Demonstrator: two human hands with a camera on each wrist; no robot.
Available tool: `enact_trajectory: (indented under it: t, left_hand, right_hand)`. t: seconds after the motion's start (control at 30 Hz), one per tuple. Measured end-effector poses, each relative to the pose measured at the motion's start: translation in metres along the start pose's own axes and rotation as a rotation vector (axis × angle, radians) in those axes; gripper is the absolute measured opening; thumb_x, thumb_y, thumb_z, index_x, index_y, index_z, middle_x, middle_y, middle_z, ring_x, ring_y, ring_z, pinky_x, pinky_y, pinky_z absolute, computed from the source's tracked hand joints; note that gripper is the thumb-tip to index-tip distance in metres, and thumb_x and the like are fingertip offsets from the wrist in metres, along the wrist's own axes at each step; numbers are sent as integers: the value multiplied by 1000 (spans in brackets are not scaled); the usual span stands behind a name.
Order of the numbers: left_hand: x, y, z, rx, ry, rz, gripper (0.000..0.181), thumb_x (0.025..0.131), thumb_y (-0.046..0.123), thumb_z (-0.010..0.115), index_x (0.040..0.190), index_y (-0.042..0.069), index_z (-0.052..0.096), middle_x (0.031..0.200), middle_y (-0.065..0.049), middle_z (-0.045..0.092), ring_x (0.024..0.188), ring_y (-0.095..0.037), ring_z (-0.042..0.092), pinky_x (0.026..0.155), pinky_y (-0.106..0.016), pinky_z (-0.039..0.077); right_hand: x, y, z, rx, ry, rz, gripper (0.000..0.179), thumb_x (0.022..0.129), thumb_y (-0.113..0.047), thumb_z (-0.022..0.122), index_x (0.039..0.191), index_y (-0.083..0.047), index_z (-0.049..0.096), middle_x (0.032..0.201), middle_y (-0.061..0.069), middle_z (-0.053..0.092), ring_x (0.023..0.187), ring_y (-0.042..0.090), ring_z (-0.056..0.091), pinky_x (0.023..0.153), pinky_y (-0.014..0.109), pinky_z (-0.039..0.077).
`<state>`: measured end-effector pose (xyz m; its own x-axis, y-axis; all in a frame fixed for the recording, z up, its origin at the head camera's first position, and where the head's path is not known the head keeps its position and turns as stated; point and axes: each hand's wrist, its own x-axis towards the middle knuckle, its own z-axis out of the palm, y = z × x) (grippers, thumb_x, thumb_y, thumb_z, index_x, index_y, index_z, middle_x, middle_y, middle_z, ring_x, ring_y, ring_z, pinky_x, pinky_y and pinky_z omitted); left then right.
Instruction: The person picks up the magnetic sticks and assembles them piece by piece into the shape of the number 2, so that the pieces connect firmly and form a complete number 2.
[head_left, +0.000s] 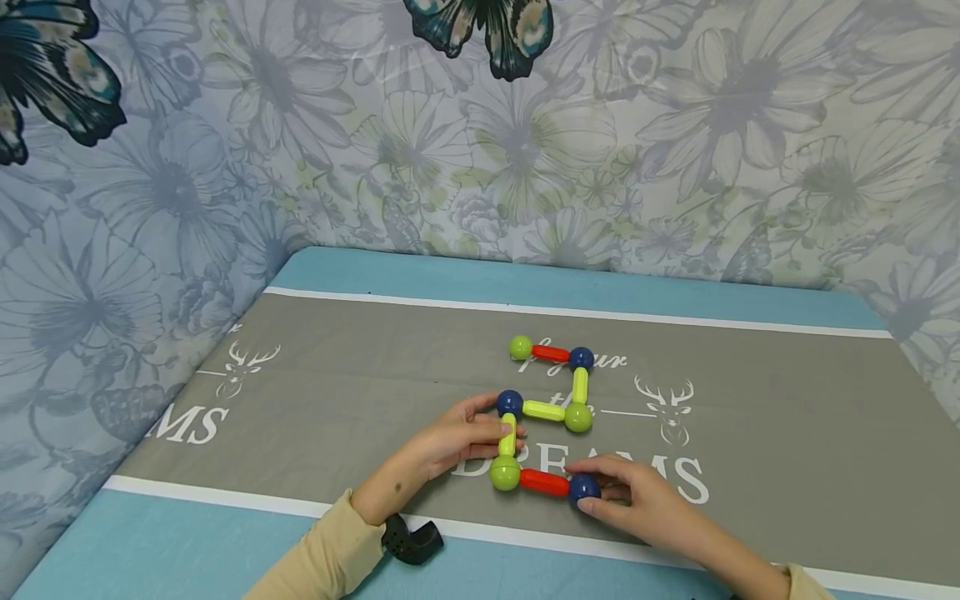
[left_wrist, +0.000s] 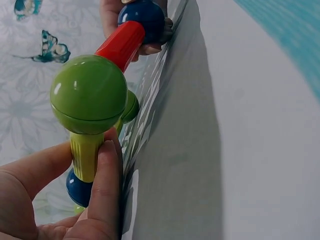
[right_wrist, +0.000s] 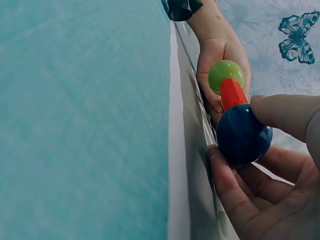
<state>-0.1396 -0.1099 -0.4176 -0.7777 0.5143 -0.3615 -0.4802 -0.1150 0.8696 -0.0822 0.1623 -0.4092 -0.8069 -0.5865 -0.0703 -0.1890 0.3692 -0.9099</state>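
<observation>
A zigzag chain of toy balls and rods lies on the grey mat. My left hand (head_left: 448, 437) pinches a yellow-green rod (left_wrist: 85, 156) between thumb and fingers. This rod joins a blue ball (head_left: 510, 404) to the near green ball (head_left: 505, 472). From that green ball a red rod (head_left: 544, 482) runs right to another blue ball (right_wrist: 242, 135), gripped by the thumb and fingertips of my right hand (head_left: 637, 500). Farther back, a second yellow-green rod (head_left: 543, 410), a green ball (head_left: 578, 417), and a far red rod (head_left: 551, 353) ending in a green ball (head_left: 521, 347) continue the chain.
The grey mat (head_left: 337, 375) has white lettering, deer prints and white border stripes. It covers the middle of a light-blue table (head_left: 187, 533). A flowered wall covering (head_left: 450, 167) with butterfly figures (head_left: 487, 29) stands behind. A black band (head_left: 412, 540) sits at the left wrist.
</observation>
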Motion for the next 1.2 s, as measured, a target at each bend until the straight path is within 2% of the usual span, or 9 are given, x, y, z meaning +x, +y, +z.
enact_trajectory:
  t: [0.1, 0.27, 0.4, 0.5, 0.57, 0.83, 1.0, 1.1, 1.2]
  left_hand:
    - [0, 0, 0, 7, 0, 3, 68, 93, 6, 57, 146, -3, 15, 112, -21, 62, 97, -28, 63, 85, -39, 48]
    - [0, 0, 1, 50, -8, 18, 67, 92, 4, 58, 145, -4, 18, 114, -22, 61, 99, -30, 62, 85, -40, 48]
    - [0, 0, 1, 175, 9, 54, 65, 91, 3, 60, 144, -5, 24, 107, -17, 55, 97, -30, 63, 82, -38, 50]
    - [-1, 1, 2, 323, 41, 87, 64, 89, 5, 63, 141, -7, 29, 100, -13, 47, 90, -23, 62, 78, -34, 52]
    - [-1, 2, 3, 398, 59, 106, 64, 88, 7, 64, 140, -8, 32, 99, -12, 46, 84, -19, 58, 75, -31, 52]
    - [-5, 5, 7, 474, 112, 160, 65, 86, 6, 66, 140, -6, 32, 95, -13, 51, 76, -18, 56, 69, -32, 54]
    - [-8, 7, 10, 688, 138, 227, 59, 86, 10, 68, 135, -7, 40, 86, -8, 54, 71, -17, 51, 56, -24, 46]
    - [-9, 8, 10, 785, 131, 256, 61, 84, 11, 70, 134, -8, 41, 85, -6, 54, 72, -17, 50, 58, -23, 44]
    - [-8, 7, 8, 826, 109, 253, 64, 84, 13, 71, 136, -8, 39, 86, -5, 53, 75, -17, 51, 63, -23, 46]
  right_hand:
    - [0, 1, 0, -8, 19, 11, 38, 86, -20, 69, 120, -5, 60, 117, 11, 59, 92, 17, 59, 78, 25, 50]
    - [1, 4, 2, -45, 76, -42, 36, 86, -18, 70, 118, -5, 61, 114, 10, 59, 90, 15, 60, 77, 25, 51]
    - [1, 5, 3, -65, 110, -82, 34, 85, -17, 71, 116, -6, 62, 111, 8, 60, 89, 14, 61, 76, 25, 51]
    - [1, 5, 4, -90, 122, -107, 33, 83, -17, 72, 114, -7, 63, 109, 5, 60, 87, 13, 60, 75, 25, 52]
    - [1, 5, 4, -112, 127, -119, 33, 82, -16, 73, 113, -8, 64, 107, 3, 60, 86, 12, 60, 74, 26, 52]
    - [-1, 2, 3, -231, 112, -96, 33, 81, -27, 74, 110, -16, 65, 104, -6, 60, 83, 9, 54, 71, 26, 50]
    - [-2, 1, 3, -295, 94, -109, 31, 83, -32, 72, 110, -20, 64, 101, -12, 59, 83, 9, 50, 70, 27, 47]
    - [-2, 1, 3, -306, 97, -112, 31, 83, -34, 71, 110, -21, 64, 101, -13, 58, 85, 9, 50, 72, 27, 47]
    - [-2, 2, 3, -308, 95, -108, 31, 83, -35, 70, 111, -22, 63, 102, -12, 58, 86, 9, 51, 73, 27, 48]
